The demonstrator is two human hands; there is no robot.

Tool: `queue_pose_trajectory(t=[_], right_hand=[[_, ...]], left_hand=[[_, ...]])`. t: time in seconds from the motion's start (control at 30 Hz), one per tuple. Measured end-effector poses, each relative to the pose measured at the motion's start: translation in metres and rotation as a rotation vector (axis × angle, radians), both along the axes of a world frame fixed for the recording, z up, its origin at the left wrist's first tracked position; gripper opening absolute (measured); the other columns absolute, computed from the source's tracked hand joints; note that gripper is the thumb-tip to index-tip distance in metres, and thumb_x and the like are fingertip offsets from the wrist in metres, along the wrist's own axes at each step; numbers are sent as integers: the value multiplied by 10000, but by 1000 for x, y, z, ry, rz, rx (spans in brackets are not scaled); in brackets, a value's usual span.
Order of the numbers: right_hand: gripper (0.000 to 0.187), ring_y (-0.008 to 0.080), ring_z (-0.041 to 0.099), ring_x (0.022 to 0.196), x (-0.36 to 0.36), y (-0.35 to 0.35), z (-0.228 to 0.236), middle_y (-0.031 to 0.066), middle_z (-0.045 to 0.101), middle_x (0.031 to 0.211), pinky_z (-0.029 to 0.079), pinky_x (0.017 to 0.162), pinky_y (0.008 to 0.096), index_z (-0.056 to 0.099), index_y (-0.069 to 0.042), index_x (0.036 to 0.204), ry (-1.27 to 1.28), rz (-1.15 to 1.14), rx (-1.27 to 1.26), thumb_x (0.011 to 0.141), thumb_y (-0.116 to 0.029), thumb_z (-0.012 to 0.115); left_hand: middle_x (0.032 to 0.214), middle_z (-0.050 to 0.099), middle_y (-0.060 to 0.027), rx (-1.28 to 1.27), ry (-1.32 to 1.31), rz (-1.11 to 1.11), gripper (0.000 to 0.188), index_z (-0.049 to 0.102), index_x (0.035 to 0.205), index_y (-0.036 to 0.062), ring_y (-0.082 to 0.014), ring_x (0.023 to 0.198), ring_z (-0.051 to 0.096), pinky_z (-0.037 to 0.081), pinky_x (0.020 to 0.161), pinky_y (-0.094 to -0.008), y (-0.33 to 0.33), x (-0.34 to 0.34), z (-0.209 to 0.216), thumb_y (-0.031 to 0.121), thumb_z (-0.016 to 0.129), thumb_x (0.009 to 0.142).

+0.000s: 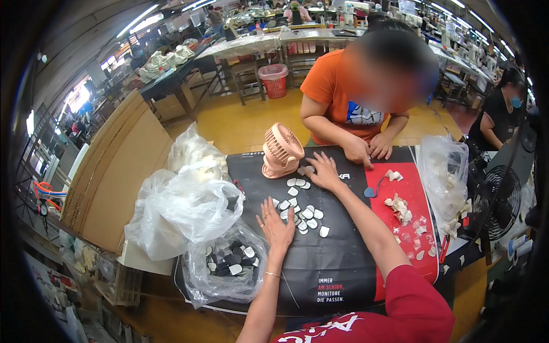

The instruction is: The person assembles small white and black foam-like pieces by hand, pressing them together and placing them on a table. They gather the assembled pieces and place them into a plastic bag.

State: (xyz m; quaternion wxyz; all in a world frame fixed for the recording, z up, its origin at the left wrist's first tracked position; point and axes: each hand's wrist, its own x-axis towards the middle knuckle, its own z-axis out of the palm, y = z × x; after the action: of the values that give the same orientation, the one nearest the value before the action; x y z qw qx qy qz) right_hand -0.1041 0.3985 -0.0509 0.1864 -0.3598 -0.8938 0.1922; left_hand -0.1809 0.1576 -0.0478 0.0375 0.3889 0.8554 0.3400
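Note:
My left hand (275,224) lies flat on the black mat (337,251) with its fingers spread, at the left edge of a scatter of small white rounded pieces (309,214) with dark edges. It touches some of them. Farther out, my right hand (323,171) rests with its fingers apart, beside the pink desk fan (281,150). A few pale pieces (306,170) lie at its fingertips. Left of my left wrist, a clear plastic bag (197,280) holds many black and white pieces of a similar kind.
Across the table, a person in an orange shirt (326,74) leans in, hands on the far edge. Crumpled cream pieces (398,208) and a blue round piece (369,192) lie on the red area (394,274). Plastic bags (189,200), a cardboard sheet (114,171) and a black fan (498,200) flank the table.

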Motion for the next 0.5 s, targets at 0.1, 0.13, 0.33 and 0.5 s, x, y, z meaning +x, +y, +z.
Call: queue_pose_trajectory(t=[0.1, 0.13, 0.33, 0.5], right_hand=[[571, 368, 283, 1474, -3, -32, -6, 196, 395, 1546, 193, 1190, 540, 619, -168, 1346, 26, 91, 40, 943, -564, 533], [536, 369, 282, 1473, -1, -43, -6, 200, 402, 1538, 202, 1192, 529, 627, -182, 1335, 16, 105, 69, 951, -544, 537], [495, 389, 260, 1480, 16, -87, 3, 193, 403, 1541, 182, 1198, 553, 602, -180, 1364, 52, 295, 7, 975, -480, 540], [443, 382, 269, 1478, 58, -103, 12, 179, 404, 1547, 197, 1202, 531, 621, -147, 1334, 3, 512, -123, 1007, -425, 509]], left_hand=[[1548, 365, -233, -50, 45, -17, 850, 296, 1523, -12, -360, 1494, 245, 102, 1213, -552, 1, 0, -1, 576, 510, 947], [1543, 373, -237, -35, 41, -32, 852, 303, 1524, -6, -362, 1493, 249, 90, 1216, -550, 1, 0, -1, 590, 499, 947], [1535, 402, -205, -19, 15, -143, 858, 298, 1525, 3, -368, 1486, 266, 70, 1219, -546, -2, 2, 2, 601, 501, 944], [1489, 453, -220, 193, -39, -241, 747, 375, 1496, 28, -370, 1462, 312, 145, 1204, -541, -10, 1, 1, 546, 496, 972]])
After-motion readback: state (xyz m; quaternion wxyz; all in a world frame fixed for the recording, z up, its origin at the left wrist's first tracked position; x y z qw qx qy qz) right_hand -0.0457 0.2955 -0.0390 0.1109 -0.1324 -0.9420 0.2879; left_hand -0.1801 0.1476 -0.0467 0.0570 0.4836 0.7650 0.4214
